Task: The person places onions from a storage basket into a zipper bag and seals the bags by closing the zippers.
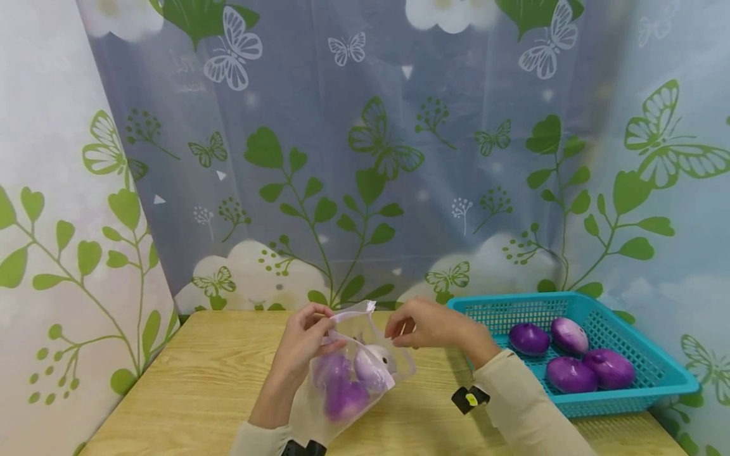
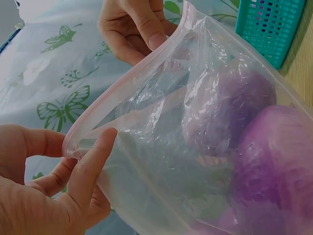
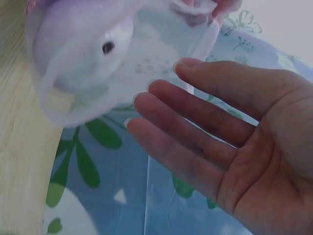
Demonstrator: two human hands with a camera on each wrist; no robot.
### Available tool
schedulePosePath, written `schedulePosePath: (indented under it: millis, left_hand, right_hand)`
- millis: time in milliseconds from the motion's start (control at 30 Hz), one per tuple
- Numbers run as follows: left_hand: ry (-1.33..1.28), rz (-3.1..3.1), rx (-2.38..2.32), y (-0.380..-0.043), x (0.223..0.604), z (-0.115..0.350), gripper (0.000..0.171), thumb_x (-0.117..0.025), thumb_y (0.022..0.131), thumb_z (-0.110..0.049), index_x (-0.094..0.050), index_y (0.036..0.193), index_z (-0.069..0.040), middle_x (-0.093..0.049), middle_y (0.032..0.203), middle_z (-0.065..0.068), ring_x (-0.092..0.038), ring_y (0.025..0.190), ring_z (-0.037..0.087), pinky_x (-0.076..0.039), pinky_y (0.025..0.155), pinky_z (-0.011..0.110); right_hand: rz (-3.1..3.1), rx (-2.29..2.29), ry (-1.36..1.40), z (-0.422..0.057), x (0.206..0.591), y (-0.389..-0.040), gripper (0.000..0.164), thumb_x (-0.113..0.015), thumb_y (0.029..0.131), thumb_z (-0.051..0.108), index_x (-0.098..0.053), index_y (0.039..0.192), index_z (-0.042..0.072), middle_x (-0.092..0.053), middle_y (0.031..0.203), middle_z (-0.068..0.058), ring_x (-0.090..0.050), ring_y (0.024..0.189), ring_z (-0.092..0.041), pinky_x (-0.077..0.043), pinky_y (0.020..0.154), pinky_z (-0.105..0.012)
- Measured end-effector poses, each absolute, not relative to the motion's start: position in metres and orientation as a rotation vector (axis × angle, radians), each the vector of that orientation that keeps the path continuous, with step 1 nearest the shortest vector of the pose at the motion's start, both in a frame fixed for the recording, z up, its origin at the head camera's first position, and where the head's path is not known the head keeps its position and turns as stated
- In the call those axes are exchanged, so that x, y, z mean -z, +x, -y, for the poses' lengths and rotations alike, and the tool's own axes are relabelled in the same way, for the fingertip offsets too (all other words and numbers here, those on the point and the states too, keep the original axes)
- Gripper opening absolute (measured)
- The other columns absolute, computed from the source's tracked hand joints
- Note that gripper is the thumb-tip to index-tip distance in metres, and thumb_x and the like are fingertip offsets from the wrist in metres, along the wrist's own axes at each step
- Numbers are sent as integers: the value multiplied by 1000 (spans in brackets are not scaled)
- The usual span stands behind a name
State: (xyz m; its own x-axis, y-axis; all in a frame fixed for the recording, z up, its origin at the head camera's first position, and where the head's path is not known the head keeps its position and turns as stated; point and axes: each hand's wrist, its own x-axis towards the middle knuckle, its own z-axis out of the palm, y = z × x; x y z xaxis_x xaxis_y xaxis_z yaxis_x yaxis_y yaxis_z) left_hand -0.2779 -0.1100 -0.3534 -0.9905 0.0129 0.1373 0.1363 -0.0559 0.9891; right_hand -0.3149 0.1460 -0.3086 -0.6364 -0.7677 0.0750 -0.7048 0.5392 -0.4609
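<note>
My left hand (image 1: 305, 339) pinches the rim of a clear zip bag (image 2: 156, 147) with a pale pink zip edge, its mouth spread apart. Inside the bag lie several round purple onions (image 1: 346, 400); a paler one (image 3: 80, 44) has a small dark spot on its whitish end. On the bag's other side, my right hand (image 1: 430, 323) hovers close to the mouth. Its fingers (image 3: 181, 152) are nearly straight with nothing between them, and the thumb stands apart. In the left wrist view, the bag's edge partly covers the right fingertips.
A turquoise mesh basket (image 1: 639, 399) stands on the right of the wooden table (image 1: 188, 386), holding several purple onions (image 1: 572, 375). Behind the table hangs a blue-grey curtain (image 1: 319, 190) printed with leaves and butterflies. Black straps with small devices (image 1: 470, 400) are on the wrists.
</note>
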Motion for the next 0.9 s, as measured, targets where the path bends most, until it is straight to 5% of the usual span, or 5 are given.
schedulePosePath:
  millis: [200,700,900]
  left_hand:
    - [-166,2107,2225,-278,354,109,10,-58,98,-1,-59,108,2,-50,87,3,-52,81,16,-69,78,36]
    - [-147,2169,2208,-279,359,104,12,-59,96,-1,-61,108,2,-51,87,3,-53,80,16,-69,74,35]
    - [-149,2171,2206,-279,359,103,11,-60,96,-2,-62,107,1,-51,87,2,-54,80,16,-69,73,35]
  right_hand:
    - [-2628,704,-1149,-163,305,-327,15,-69,97,9,-76,110,6,-78,100,-7,-73,83,-12,-63,62,-22]
    - [-2709,682,-900,-212,304,-350,15,-65,100,10,-75,111,6,-74,92,-4,-68,75,-12,-66,62,-36]
    - [-2706,675,-836,-240,308,-360,17,-65,99,9,-74,112,2,-77,98,-13,-72,80,-21,-67,62,-36]
